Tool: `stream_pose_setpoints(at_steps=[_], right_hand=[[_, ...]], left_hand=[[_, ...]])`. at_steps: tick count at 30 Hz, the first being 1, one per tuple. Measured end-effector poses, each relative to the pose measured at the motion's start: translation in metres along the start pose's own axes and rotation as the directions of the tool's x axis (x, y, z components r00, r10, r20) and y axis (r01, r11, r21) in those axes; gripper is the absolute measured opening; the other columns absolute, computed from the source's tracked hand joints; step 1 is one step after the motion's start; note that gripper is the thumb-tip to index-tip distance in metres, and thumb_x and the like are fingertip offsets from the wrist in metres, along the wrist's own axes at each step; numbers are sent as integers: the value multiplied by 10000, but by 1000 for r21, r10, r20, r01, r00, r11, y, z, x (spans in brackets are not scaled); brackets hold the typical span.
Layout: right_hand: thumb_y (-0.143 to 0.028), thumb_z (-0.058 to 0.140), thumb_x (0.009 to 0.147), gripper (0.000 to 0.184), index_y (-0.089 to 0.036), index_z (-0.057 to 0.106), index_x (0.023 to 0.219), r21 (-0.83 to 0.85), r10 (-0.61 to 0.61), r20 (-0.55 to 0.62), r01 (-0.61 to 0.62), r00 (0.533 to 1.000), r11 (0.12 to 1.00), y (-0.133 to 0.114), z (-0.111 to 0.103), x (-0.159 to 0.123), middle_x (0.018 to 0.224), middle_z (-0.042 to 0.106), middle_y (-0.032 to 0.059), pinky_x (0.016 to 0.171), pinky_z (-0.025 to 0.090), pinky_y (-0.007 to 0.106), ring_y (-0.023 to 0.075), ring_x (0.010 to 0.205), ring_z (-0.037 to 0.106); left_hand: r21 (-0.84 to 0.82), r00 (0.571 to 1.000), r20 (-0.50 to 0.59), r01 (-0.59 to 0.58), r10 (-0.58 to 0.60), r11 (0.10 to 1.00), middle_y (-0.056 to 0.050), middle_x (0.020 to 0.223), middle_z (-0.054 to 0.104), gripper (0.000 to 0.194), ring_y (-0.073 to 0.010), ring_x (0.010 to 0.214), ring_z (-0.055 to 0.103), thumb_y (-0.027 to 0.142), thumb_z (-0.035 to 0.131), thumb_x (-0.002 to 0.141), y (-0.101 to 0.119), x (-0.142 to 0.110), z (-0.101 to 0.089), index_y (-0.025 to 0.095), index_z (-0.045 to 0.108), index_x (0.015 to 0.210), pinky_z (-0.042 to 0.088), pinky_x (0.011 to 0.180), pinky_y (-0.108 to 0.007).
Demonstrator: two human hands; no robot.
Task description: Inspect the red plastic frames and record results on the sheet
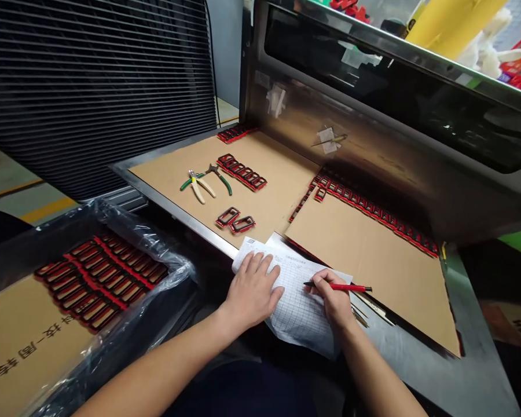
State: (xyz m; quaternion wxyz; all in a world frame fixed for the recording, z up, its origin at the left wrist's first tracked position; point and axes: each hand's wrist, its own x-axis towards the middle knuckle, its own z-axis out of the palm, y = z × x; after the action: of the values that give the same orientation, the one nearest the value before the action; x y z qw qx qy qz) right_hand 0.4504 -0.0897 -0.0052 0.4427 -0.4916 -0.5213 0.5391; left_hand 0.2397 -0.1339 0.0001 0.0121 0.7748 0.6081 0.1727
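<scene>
A red pen (pixel 351 287) with a black tip lies in the closed fingers of my right hand (pixel 335 301), its point at a printed grid sheet (pixel 301 307). My left hand (pixel 252 289) rests flat on the left part of that sheet, fingers spread. The paper hangs over the table's front edge, bent downward at the bottom. Just beyond the sheet, two red-and-black frames (pixel 235 221) lie on the cardboard. A pair of pliers with pale handles (pixel 202 185) and a green-handled pair (pixel 223 180) are farther left.
At my left, a plastic-lined box (pixel 156 255) holds rows of red-and-black frames (pixel 104 278) on cardboard. More frames (pixel 242 172) lie mid-table, and a long row (pixel 373 211) runs along the metal back panel (pixel 295 127). A cardboard sheet (pixel 386 266) covers the table's right side.
</scene>
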Motion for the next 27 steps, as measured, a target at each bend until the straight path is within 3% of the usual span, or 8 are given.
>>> stream_pose_setpoints(at_steps=[3, 8, 12, 15, 17, 19, 24, 27], right_hand=[[-416, 668, 858, 229, -215, 608, 766, -27, -7, 19, 8, 1000, 1000, -2, 5, 7, 582, 579, -50, 621, 588, 321, 149, 552, 623], [-404, 624, 915, 201, -226, 614, 823, -159, -79, 47, 85, 996, 984, -5, 11, 11, 570, 628, -35, 539, 555, 293, 163, 526, 633], [-279, 721, 850, 33, -261, 714, 877, -324, -289, 74, 297, 955, 898, -6, 0, -2, 745, 725, 2, 701, 584, 343, 189, 696, 693], [-128, 657, 857, 398, -328, 684, 1200, -595, -672, 258, 662, 694, 456, -9, -17, -11, 1064, 734, 45, 863, 586, 409, 240, 988, 699], [-40, 548, 886, 609, -304, 508, 1433, -748, -763, 370, 657, 530, 93, -12, -26, -13, 1227, 672, 97, 903, 584, 441, 267, 1119, 652], [15, 502, 879, 733, -266, 344, 1539, -840, -768, 368, 542, 525, -32, -14, -31, -13, 1350, 585, 143, 929, 582, 464, 289, 1191, 609], [-43, 511, 930, 680, -282, 333, 1541, -850, -749, 203, 493, 631, 185, -13, -34, -26, 1379, 537, 147, 825, 661, 442, 260, 1054, 689], [-73, 640, 899, 543, -306, 564, 1383, -801, -850, 21, 517, 527, 301, -5, -33, -37, 1273, 616, 91, 695, 695, 384, 221, 885, 740]], left_hand=[[60, 996, -86, 19, -14, 998, -147, 1381, 611, 399, -361, 1308, 511, 406, 582, 916, 5, -4, 6, 188, 657, 1242, 327, 1147, -541], [-1, 948, -85, -308, 306, 952, -49, 1374, 634, 335, -271, 1309, 525, 179, 514, 919, 12, -12, 19, 214, 647, 1225, 378, 1102, -414], [-56, 976, -17, -218, 217, 974, -65, 1394, 615, 324, -294, 1354, 481, 263, 530, 939, 20, -13, 21, 182, 626, 1238, 334, 1142, -432], [-70, 983, -36, -182, 180, 981, -58, 1403, 610, 333, -279, 1371, 463, 273, 518, 950, 24, -14, 22, 181, 613, 1256, 286, 1170, -424], [-61, 982, -33, -190, 188, 980, -53, 1417, 601, 347, -271, 1382, 449, 283, 518, 948, 25, -17, 23, 180, 609, 1266, 248, 1186, -417], [-34, 984, -19, -177, 176, 984, -50, 1454, 571, 381, -270, 1383, 445, 293, 516, 944, 27, -21, 25, 180, 593, 1300, 220, 1190, -416], [43, 991, 1, -132, 132, 990, -73, 1525, 491, 447, -270, 1340, 483, 308, 472, 952, 34, -28, 26, 157, 559, 1364, 237, 1146, -434], [58, 986, 40, -165, 163, 985, -103, 1512, 503, 460, -282, 1362, 466, 314, 451, 953, 35, -27, 24, 132, 569, 1358, 247, 1144, -447]])
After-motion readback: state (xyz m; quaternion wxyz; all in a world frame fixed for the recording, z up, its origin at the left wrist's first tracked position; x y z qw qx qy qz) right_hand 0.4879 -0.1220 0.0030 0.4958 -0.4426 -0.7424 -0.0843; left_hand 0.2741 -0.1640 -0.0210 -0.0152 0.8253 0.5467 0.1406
